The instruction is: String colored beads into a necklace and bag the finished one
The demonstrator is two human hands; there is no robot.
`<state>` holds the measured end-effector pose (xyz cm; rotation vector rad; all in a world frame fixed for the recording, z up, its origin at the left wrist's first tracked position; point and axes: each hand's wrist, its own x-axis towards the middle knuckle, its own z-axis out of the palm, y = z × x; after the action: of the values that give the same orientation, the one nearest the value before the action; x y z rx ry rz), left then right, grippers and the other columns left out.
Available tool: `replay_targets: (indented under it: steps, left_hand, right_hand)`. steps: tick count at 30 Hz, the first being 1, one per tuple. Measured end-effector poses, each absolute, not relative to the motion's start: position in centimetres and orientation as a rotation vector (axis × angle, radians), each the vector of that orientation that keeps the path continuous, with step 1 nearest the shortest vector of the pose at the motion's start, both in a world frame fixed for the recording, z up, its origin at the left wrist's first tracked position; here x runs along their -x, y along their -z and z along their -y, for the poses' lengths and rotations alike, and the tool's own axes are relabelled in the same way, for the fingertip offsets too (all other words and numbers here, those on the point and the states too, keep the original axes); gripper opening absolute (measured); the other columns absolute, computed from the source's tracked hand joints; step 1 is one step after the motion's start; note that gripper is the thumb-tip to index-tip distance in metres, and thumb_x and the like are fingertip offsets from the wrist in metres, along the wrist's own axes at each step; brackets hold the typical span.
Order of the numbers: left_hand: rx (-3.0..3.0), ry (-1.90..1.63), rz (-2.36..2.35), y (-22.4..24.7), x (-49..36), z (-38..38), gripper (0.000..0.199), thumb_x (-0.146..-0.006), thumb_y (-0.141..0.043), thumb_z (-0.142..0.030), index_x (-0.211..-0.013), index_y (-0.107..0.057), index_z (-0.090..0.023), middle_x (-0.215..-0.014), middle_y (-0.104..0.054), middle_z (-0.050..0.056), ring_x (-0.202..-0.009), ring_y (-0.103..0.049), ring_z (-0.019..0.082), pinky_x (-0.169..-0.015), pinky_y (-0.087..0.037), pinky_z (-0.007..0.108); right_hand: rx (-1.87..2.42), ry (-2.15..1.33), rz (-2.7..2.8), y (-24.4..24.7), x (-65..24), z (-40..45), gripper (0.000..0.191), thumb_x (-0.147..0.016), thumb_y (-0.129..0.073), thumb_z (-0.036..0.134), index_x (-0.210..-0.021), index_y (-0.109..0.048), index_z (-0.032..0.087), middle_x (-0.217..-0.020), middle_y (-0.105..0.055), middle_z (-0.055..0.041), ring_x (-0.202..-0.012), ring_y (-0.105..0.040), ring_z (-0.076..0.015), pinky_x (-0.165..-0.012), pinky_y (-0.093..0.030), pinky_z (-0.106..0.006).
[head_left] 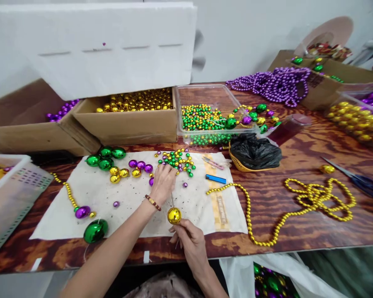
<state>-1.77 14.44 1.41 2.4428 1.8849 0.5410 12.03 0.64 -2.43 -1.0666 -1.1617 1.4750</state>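
My left hand [164, 182], with a beaded bracelet [153, 203] at the wrist, reaches over a pile of small green, gold and purple beads [177, 159]. Its fingers are bent down and closed at the pile's edge; what lies between the fingertips is hidden. My right hand [189, 238] pinches a shiny gold ball [174, 215] low over the white cloth [130, 223]. From the ball's top a thin needle-like shaft [172, 200] points up toward my left hand. Larger purple balls [141, 165], gold balls [123, 173] and green balls [105, 164] lie in clusters on the cloth.
A gold bead string [248, 215] runs rightward off the cloth. Scissors [357, 178] lie at the right, a blue strip-shaped piece [215, 179] nearer. Behind stand a cardboard box [127, 124], a clear bead tray [202, 131] and a black-bag-lined basket [255, 153]. A white crate [15, 207] is left.
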Motion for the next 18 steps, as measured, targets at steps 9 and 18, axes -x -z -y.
replay_targets:
  steps: [9, 18]
  left_hand:
    - [-2.614, -0.325, -1.504, -1.7, -2.4, -17.9, 0.015, -0.090, -0.056, -0.015, -0.095, -0.069, -0.019, -0.102, -0.059, 0.013, -0.103, -0.045, 0.030, -0.084, -0.036, 0.044]
    - [-1.991, -0.862, -1.363, -2.0, -0.9, -17.8, 0.007, -0.089, -0.061, -0.023, -0.090, -0.066, -0.018, -0.095, -0.062, 0.007, -0.092, -0.054, 0.023, -0.084, -0.042, 0.038]
  right_hand:
    - [1.001, -1.456, 1.111, 2.9, -12.0, -0.1, 0.024, -0.099, -0.050, 0.039, -0.086, -0.056, 0.020, -0.067, -0.066, 0.0017, -0.048, -0.060, -0.0101, -0.052, -0.047, -0.021]
    - [1.016, -1.406, 1.135, 3.1, -12.1, -0.3, 0.023, -0.099, -0.052, 0.037, -0.088, -0.061, 0.019, -0.070, -0.066, 0.0001, -0.052, -0.062, -0.0105, -0.053, -0.049, -0.021]
